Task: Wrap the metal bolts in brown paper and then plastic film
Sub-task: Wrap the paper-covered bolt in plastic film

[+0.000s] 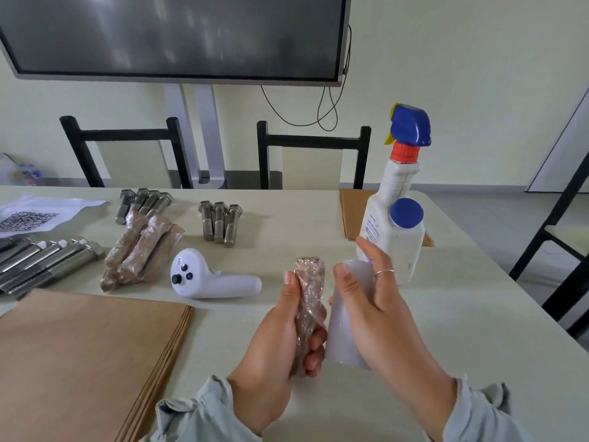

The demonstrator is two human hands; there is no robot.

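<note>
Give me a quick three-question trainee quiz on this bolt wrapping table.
1. True or false: the left hand grips a wrapped bolt.
2. What does the right hand hold? A) spray bottle B) plastic film roll C) controller
3. How many bare bolts lie in the group just beyond the white controller?

Key: 1 true; 2 B; 3 three.

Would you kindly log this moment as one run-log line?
left hand: grips wrapped bolt | right hand: holds plastic film roll | stage: film wrapping
</note>
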